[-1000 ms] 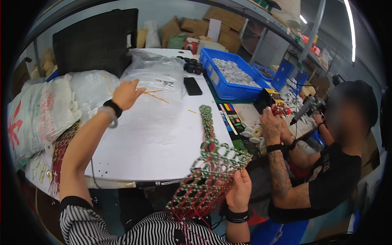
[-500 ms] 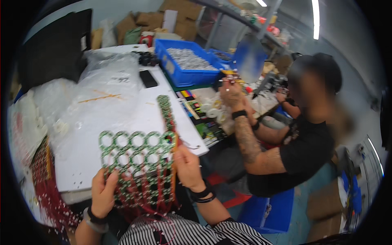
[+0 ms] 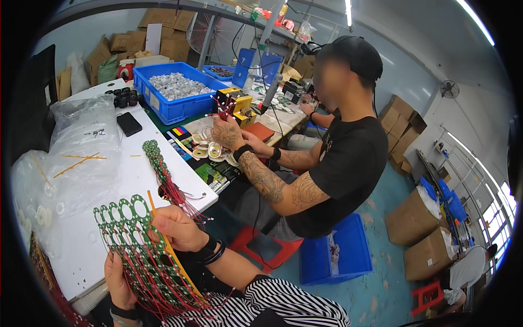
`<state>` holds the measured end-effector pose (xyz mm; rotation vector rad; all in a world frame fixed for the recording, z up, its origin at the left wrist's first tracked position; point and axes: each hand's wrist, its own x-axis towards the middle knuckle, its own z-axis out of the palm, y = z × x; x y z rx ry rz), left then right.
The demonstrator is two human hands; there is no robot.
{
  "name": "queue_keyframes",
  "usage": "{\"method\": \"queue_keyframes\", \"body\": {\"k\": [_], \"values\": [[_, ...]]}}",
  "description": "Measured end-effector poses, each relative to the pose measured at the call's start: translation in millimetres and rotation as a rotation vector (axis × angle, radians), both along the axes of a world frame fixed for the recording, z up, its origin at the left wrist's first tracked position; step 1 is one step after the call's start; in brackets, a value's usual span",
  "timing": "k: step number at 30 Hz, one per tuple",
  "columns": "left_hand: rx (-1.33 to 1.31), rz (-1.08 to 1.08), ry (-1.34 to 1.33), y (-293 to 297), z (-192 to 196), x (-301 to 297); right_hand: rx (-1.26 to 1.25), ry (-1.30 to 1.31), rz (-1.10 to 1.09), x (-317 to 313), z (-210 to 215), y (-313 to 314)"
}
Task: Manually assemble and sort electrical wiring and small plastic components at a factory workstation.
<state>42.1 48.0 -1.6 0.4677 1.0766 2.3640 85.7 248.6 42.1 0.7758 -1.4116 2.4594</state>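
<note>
Between my hands is a panel of green ring-shaped circuit boards (image 3: 126, 235) with red wires hanging from it, tilted above my lap. My left hand (image 3: 119, 277) grips its left side, the thumb on the front. At the orange-yellow edge strip on the other side, my right hand (image 3: 182, 228) is closed with thumb and fingers pinched. Beyond it on the white table (image 3: 122, 180) lies a bundle of similar green boards (image 3: 154, 157), its red wires trailing over the table edge.
Clear plastic bags (image 3: 81, 147) cover the table's left part, near a black phone (image 3: 128, 124). A blue bin of small whitish parts (image 3: 169, 111) stands at the back. To the right sits a co-worker (image 3: 343, 147), holding wired parts. A blue crate (image 3: 348, 256) is on the floor.
The view has swung right, so the table and co-worker appear further left. The panel in my hands is now lower and more slanted, its orange-yellow edge leaning. Both hands still hold it.
</note>
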Motion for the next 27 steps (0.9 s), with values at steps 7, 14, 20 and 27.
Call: {"method": "queue_keyframes", "body": {"k": [7,14,20,27], "values": [[-0.013,0.220,0.069,-24.4,4.0,-16.0,0.623,0.070,-0.064,19.3,3.6,10.3],[-0.028,0.236,0.000,-26.8,5.7,-8.6,0.509,0.108,-0.014,12.3,-20.6,3.7],[0.044,0.127,-0.069,-16.4,14.2,-2.0,0.221,-0.067,0.067,11.7,-17.1,-18.8],[0.020,0.363,-0.010,-54.3,12.6,-7.1,0.363,-0.115,0.099,0.7,-11.1,-19.2]]}}
